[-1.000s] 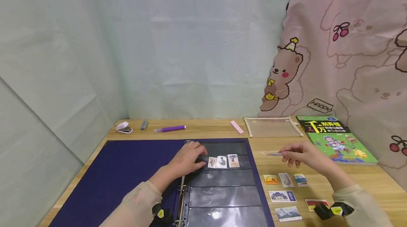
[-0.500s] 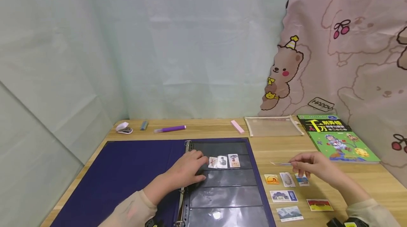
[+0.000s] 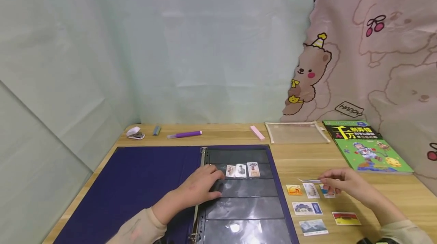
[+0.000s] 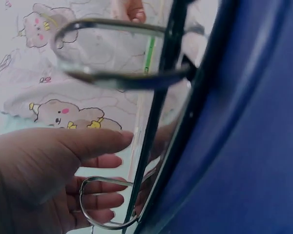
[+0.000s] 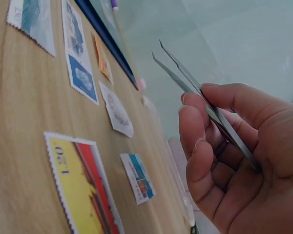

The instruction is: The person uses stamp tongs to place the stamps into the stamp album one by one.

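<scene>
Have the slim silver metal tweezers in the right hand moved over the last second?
Yes. In the head view, the slim silver metal tweezers have shifted right and downward, judged against the small orange rectangular stamp.

stamps (image 3: 305, 208) right of binder (image 3: 146, 183), marker (image 3: 187, 134) behind

You are holding your left hand (image 4: 44, 170) at the lower left, its thumb pointing right, its fingers showing behind the lower metal ring (image 4: 81, 194). A larger ring (image 4: 122, 82) is arching above, a navy cover (image 4: 239, 131) is filling the right, and bear-printed cloth (image 4: 59, 111) is hanging upper left.
</scene>
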Motion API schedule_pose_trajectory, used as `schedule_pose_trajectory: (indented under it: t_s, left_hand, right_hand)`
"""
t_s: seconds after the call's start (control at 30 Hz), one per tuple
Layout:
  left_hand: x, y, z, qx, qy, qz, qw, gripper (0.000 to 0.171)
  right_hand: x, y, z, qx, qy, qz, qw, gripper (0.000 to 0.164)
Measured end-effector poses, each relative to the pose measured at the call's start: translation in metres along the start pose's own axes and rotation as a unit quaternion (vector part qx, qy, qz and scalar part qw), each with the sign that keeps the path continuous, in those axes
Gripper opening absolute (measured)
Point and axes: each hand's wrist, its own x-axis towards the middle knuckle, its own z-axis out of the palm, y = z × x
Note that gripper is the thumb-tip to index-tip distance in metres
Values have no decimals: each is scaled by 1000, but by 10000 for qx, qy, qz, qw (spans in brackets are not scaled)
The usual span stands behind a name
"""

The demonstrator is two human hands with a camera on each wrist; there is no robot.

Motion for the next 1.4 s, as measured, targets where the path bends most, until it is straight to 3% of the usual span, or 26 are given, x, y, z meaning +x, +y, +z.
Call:
schedule_pose_trajectory:
  t_s: [0.2, 0.47, 0.63, 0.8, 1.4]
  left_hand:
    - [1, -3, 6, -39, 274, -231, 9993, 41]
    - [3, -4, 11, -129, 684, -427, 9967, 36]
    - [4, -4, 13, -141, 827, -517, 9951, 34]
    - [3, -3, 13, -116, 890, -503, 9947, 34]
    - [2, -1, 19, 165, 878, -330, 9955, 23]
  right_hand:
    - [1, 1, 0, 110, -157, 192, 9996, 25]
    - [4, -2, -4, 3, -324, 62, 9995, 26]
    - [5, -6, -4, -285, -208, 338, 9988, 27]
    - [5, -9, -4, -642, -17, 695, 9955, 29]
    - [-1, -5, -1, -959, 97, 1036, 9899, 30]
